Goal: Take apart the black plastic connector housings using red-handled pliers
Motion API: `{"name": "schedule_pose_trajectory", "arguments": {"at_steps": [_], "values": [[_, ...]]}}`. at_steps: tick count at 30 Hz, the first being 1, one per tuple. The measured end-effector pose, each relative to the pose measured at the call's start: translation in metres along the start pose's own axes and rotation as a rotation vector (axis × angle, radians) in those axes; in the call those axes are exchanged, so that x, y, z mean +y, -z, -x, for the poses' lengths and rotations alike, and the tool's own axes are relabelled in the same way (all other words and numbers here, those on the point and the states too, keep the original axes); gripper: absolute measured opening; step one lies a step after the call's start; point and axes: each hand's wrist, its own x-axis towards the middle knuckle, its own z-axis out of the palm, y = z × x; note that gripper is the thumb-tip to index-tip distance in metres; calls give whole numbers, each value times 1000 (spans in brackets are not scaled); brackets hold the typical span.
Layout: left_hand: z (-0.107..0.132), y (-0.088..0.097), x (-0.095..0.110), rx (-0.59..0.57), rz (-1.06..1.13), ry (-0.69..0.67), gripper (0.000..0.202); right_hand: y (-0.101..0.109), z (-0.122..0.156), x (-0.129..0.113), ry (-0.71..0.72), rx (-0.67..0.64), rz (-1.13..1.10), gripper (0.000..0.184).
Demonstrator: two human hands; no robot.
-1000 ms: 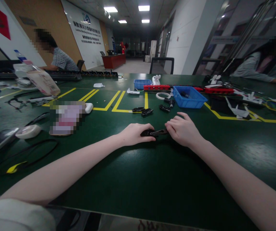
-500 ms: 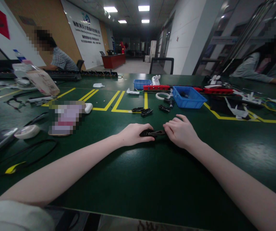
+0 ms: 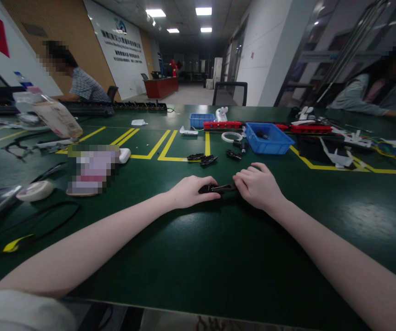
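Between my two hands, just above the green table (image 3: pixel 198 257), is a small black clip-like part (image 3: pixel 222 188) with a narrow bar along it. My left hand (image 3: pixel 192 191) grips its left end between thumb and fingers. The right end goes into the closed fingers of my right hand (image 3: pixel 258 186), thumb and forefinger pressed together on it. My fingers hide both ends, so its exact kind is unclear. Just beyond my hands lie several similar black parts (image 3: pixel 208 160), and one more black piece (image 3: pixel 234 154) sits farther right.
A blue bin (image 3: pixel 268 139) with black pieces inside stands beyond my right hand, near a white tape ring (image 3: pixel 231 137). A red strip (image 3: pixel 223 125) runs behind. To the left are a phone-like object (image 3: pixel 92 170), a tape roll (image 3: pixel 35 190) and cables. Two people sit farther off.
The view has shifted slightly. Both hands keep their hold, and the black part's bar seems a little turned, showing more of its side.
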Motion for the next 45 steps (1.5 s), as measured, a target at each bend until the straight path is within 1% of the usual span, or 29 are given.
{"name": "schedule_pose_trajectory", "arguments": {"at_steps": [9, 17, 25, 34, 37, 45], "values": [[0, -1, -3, 7, -31, -13, 33, -2, 1, -1, -7, 20, 17, 43], [2, -3, -2, 90, -51, -37, 36, -8, 2, 1, -13, -9, -31, 44], [1, -2, 1, 54, -95, -6, 34, -6, 2, 0, -29, -40, -77, 43], [1, -1, 1, 23, -129, -38, 33, -2, 1, -2, -41, -66, -90, 43], [1, -1, 0, 13, -134, -30, 34, -1, 2, -2, -49, -89, -103, 42], [2, -2, 1, 61, -83, -37, 35, 0, 2, -2, -47, -120, -136, 42]]}}
